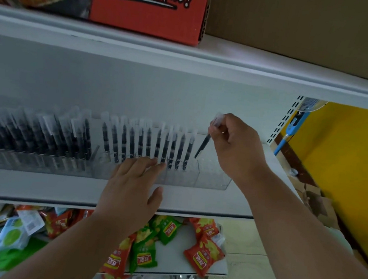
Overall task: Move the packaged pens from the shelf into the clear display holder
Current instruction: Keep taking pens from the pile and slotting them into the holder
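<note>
Our two forearms fill the foreground, reaching up to the white shelf point(37, 186). We have our left hand point(131, 185) laid flat with straight, released fingers point(151, 162) touching the lower ends of the pens already standing in the clear display holder point(214, 179). Our right hand point(234, 144) pinches one packaged pen point(202, 147) by its clear top flap, tip hanging down and tilted, just left of the pinching fingers and above the holder's right end.

That row of packaged pens point(146, 144) stands upright directly above our left fingertips; a denser, blurrier batch point(31, 132) sits well left of them. The rightmost compartment, below our right fingers, looks unfilled.

Risks, as we judge them: the pen hangs at a slant, so its tip could catch the holder's front wall or knock the neighbouring pen over. The flap pinch is thin, so the pack may swivel or slip. If our left hand lifts, the row may lean and domino rightwards.

Snack packets point(202, 255) lie on the lower shelf beneath our wrists.
</note>
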The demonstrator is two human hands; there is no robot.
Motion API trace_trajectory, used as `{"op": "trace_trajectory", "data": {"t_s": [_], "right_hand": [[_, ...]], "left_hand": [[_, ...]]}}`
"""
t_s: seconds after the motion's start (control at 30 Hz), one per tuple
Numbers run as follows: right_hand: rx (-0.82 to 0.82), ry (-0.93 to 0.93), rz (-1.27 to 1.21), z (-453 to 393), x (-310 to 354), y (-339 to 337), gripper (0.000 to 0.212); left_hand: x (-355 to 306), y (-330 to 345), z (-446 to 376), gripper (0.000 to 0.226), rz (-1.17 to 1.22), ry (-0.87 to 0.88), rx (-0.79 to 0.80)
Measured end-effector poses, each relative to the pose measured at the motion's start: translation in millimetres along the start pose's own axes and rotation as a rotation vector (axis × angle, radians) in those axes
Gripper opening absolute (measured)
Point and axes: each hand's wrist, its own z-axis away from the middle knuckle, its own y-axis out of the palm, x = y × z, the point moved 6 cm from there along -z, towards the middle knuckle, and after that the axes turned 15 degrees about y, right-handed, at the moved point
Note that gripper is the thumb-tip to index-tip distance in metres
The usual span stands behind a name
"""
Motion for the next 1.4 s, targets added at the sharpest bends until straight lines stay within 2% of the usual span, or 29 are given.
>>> {"op": "trace_trajectory", "data": {"t_s": [0.2,0.57,0.67,0.77,0.97,1.17,1.4], "right_hand": [[0.126,0.044,0.075,3,-11,31,0.011],[0.129,0.096,0.167,13,-18,44,0.01],[0.116,0.119,0.139,25,-25,41,0.025],[0.067,0.039,0.158,38,-21,29,0.036],[0.055,-0.248,0.182,57,15,14,0.029],[0.181,-0.389,0.161,75,62,40,0.037],[0.321,-0.508,0.156,130,146,80,0.043]], "left_hand": [[0,-3,1,0.054,0.001,0.017,0.024],[0,-8,-3,0.053,-0.01,0.024,0.03],[0,-7,-2,0.052,0.023,0.028,0.031],[-3,-12,-1,0.051,0.099,-0.017,-0.019],[-13,-27,15,0.05,0.028,-0.073,-0.164],[0,-48,66,0.042,-0.128,-0.218,-0.151],[47,-77,161,0.042,-0.176,-0.387,-0.137]]}}
